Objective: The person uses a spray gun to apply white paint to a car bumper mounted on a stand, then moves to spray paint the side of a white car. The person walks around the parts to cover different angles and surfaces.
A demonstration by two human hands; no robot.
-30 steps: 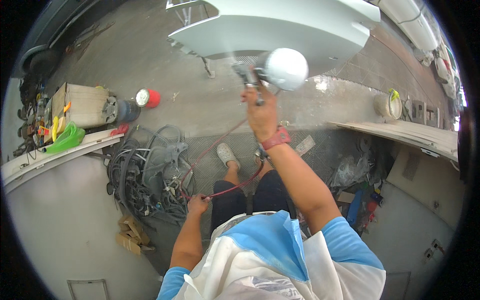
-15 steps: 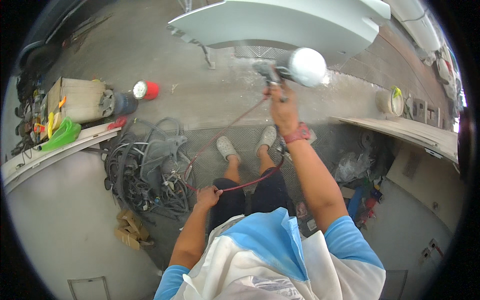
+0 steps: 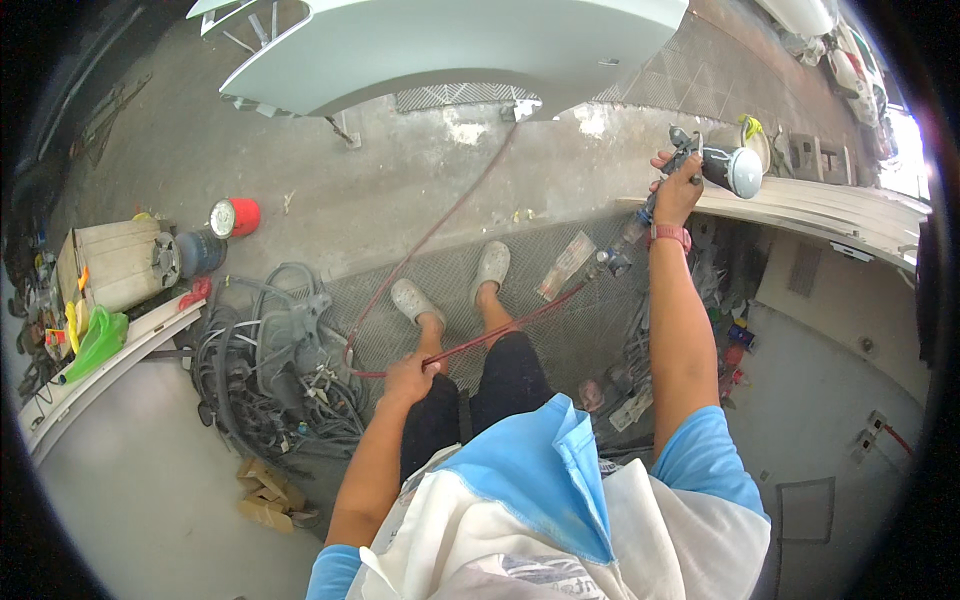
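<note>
A spray gun (image 3: 685,148) with a dark, white-topped paint cup is gripped in my right hand (image 3: 679,198), out to the far right with the arm stretched forward. One or two of those fingertips show on the gun's left side. From the gun's lower end a red air hose (image 3: 500,340) runs back to my left hand (image 3: 411,379), which is closed around it near my left knee. Past that hand, the hose loops away toward the far side. A pale car fender (image 3: 450,45) is held up off the floor ahead, apart from both hands.
Tangled grey hoses and plastic parts (image 3: 265,350) lie left of my feet. A red bucket (image 3: 235,217), a water jug (image 3: 200,253) and a cardboard box (image 3: 120,262) stand at the left. Pale panels (image 3: 800,207) reach in from the right, near a tub (image 3: 758,150).
My right hand has carried the spray gun to the right, away from beside the fender. The view has shifted, and the fender now sits farther left. My left hand still holds the hose.
</note>
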